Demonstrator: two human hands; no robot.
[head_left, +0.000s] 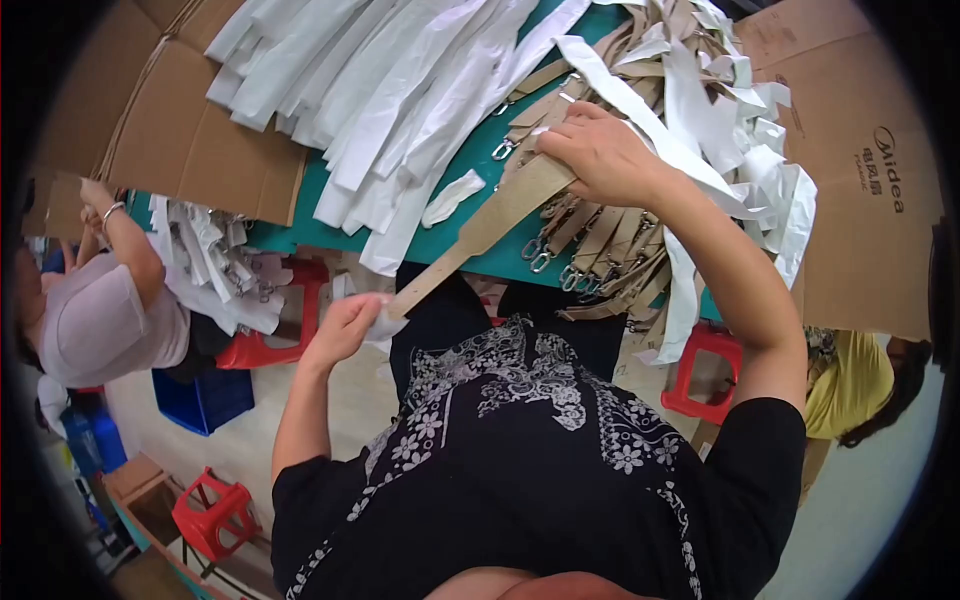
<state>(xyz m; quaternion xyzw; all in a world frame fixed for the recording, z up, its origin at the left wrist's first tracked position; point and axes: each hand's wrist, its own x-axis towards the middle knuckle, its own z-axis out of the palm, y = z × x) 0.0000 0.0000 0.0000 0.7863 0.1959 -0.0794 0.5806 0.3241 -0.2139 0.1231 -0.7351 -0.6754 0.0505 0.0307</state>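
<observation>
A tan strap (500,215), broad at one end and narrowing to a thin tail with small holes, stretches between my two hands over the table's near edge. My left hand (343,328) pinches the thin tail, where a bit of white wrapping (388,326) shows around the tip. Closed over the broad end is my right hand (600,155), its fingertips partly hidden behind the strap. Beneath and beyond that hand lies a heap of similar tan straps (610,235) with metal snap hooks. A small crumpled white strip (455,198) rests left of the held strap.
Long white sleeves (370,90) lie in rows across the green table (513,250). More loose white wrapping (775,190) hangs at the right. Cardboard boxes (850,170) flank both sides. People sit nearby at left and right; red stools (215,515) stand on the floor.
</observation>
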